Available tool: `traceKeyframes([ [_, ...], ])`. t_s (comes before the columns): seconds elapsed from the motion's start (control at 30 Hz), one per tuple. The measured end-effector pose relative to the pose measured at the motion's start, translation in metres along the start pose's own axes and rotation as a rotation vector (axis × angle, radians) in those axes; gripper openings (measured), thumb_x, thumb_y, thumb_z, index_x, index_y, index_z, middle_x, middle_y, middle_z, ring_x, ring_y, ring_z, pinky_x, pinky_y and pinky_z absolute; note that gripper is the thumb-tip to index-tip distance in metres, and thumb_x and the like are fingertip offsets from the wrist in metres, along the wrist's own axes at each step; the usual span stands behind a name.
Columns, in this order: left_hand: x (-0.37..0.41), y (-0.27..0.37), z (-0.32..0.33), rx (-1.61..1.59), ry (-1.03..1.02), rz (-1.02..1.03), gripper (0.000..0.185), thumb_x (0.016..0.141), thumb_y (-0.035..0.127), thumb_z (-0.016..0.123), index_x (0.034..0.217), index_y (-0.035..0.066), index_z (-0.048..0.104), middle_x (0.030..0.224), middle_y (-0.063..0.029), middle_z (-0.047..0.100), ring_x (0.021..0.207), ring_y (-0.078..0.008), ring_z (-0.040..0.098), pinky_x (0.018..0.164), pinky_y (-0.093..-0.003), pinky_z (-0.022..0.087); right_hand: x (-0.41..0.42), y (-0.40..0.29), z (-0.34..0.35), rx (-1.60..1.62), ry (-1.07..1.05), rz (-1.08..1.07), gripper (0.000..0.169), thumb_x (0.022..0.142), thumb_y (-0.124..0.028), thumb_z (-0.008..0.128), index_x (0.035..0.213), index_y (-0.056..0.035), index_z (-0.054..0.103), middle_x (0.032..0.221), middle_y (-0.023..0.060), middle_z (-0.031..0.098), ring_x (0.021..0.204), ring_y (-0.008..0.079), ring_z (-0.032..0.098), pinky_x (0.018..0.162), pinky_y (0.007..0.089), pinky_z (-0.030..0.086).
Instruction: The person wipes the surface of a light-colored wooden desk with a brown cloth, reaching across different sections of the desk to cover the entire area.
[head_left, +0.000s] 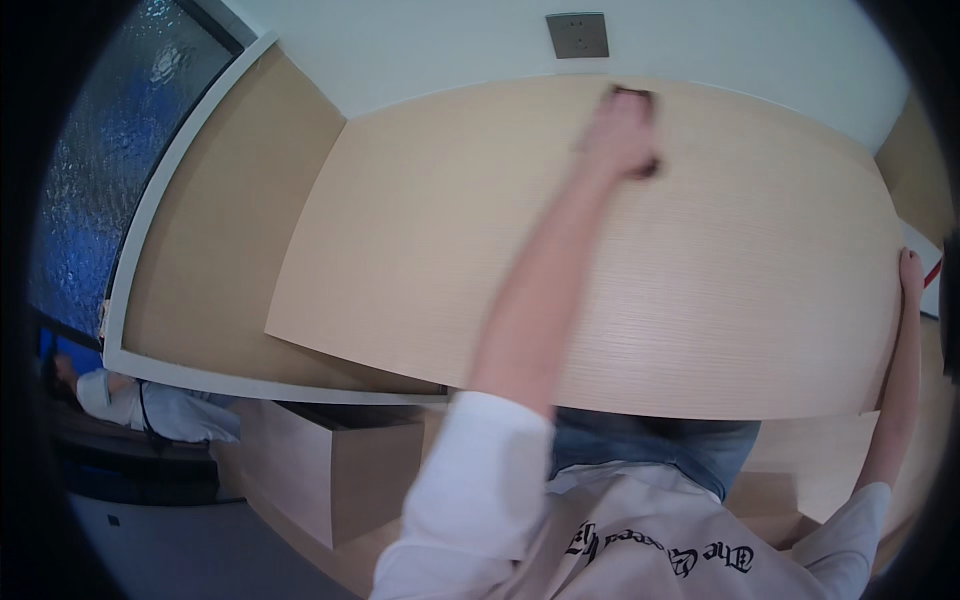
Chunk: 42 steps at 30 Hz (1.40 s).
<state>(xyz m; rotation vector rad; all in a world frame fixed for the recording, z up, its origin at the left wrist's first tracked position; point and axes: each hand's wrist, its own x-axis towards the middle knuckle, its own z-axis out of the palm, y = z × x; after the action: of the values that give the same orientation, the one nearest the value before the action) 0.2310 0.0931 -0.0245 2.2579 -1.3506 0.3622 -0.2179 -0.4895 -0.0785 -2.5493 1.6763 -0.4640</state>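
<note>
Before me spreads a light wood-grain tabletop (420, 225), its far edge against a white wall. My left hand (622, 135) is over its far part, near the wall, with the arm stretched out and blurred. A dark object (646, 169) shows at both sides of that hand's closed fingers; the blur hides what it is, perhaps a cloth or a pad. At the tabletop's right edge, my right hand (910, 271) is curled against the rim, apparently gripping it.
A grey wall socket (577, 35) sits above the tabletop. A pale-rimmed wooden side panel (217, 217) borders the left, beside blue textured glass (97, 187). Below stands a box-like wooden cabinet (375, 480). Another person (120, 401) is at the far left.
</note>
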Motion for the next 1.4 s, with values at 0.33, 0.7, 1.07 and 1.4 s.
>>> traceKeyframes([
  [0.33,-0.263,-0.312,-0.239,0.249,0.034,-0.578,0.051,0.089,0.026,0.043,0.129,-0.005,0.041,0.132,-0.0248,0.044,0.127,-0.0358,0.040,0.106,-0.0392,0.032,-0.012,-0.009,0.009,0.054,0.006,0.017,0.056,0.091,-0.043,0.038,0.119,0.0021,0.057,0.115,0.0271,0.060,0.113,0.0415,0.054,0.097,0.0448,0.040],
  [0.7,-0.153,-0.208,-0.167,0.246,-0.076,-0.388,0.055,0.086,0.024,0.042,0.133,-0.005,0.037,0.134,-0.0267,0.042,0.128,-0.0384,0.037,0.106,-0.0412,0.032,-0.029,-0.035,-0.024,-0.009,0.100,0.151,0.058,0.086,-0.044,0.042,0.119,0.0013,0.059,0.120,0.0265,0.057,0.117,0.0396,0.052,0.100,0.0446,0.039],
  [1.07,0.066,0.288,0.119,-0.267,-0.188,0.277,0.051,0.081,0.026,0.050,0.118,-0.008,0.048,0.123,-0.0231,0.050,0.117,-0.0353,0.047,0.102,-0.0431,0.035,-0.080,-0.102,-0.040,0.072,0.083,0.070,0.049,0.087,-0.037,0.040,0.107,0.0008,0.063,0.110,0.0265,0.061,0.107,0.0417,0.057,0.094,0.0478,0.043],
  [1.4,0.071,0.350,0.157,-0.101,-0.272,0.249,0.065,0.091,0.034,0.034,0.142,-0.006,0.027,0.151,-0.0182,0.027,0.141,-0.0277,0.022,0.115,-0.0401,0.014,-0.086,-0.090,-0.048,0.087,0.069,0.128,0.047,0.085,-0.039,0.044,0.110,-0.0050,0.065,0.109,0.0232,0.063,0.107,0.0383,0.058,0.092,0.0438,0.045],
])
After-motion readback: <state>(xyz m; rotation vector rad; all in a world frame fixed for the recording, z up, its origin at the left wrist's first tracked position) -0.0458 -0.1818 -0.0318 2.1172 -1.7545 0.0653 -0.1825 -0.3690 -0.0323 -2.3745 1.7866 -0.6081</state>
